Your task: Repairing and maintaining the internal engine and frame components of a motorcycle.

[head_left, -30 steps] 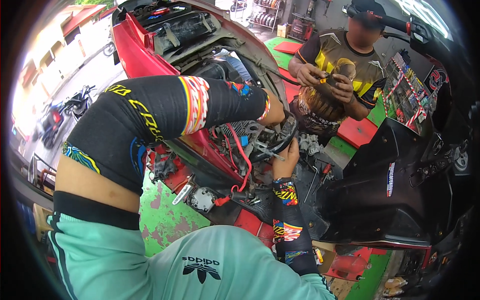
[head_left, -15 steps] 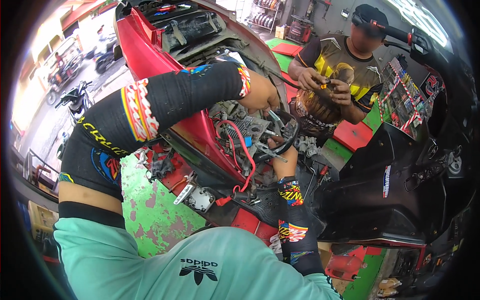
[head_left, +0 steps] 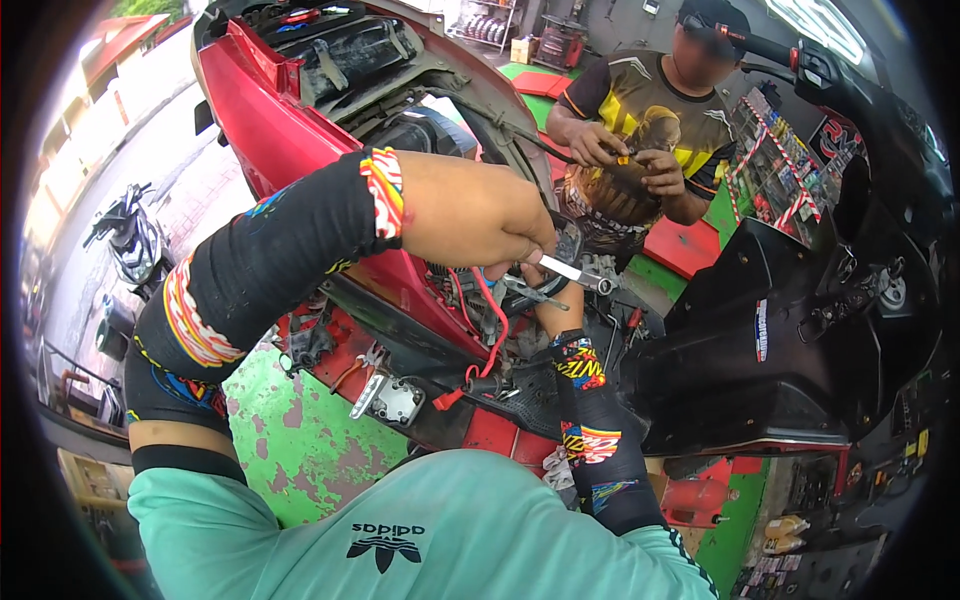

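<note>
My left hand is closed round a silver wrench, whose ring end points right over the engine. Behind that wrench, low in the opened scooter's engine bay, is my right hand. Its fingers are mostly hidden, and a flat metal lever crosses in front of it. A red cable loops down beside the engine. The red side panel of the scooter runs along the left of the bay, partly behind my left forearm.
Across the scooter a co-worker holds a small dark part with an orange piece. The black front fairing stands right. On the floor platform lie pliers and a metal cover. A parked motorcycle stands outside.
My left hand has come up and toward me from the engine, and its wrench now lies pointing right. My right hand stays low by the engine. The view has shifted slightly.
</note>
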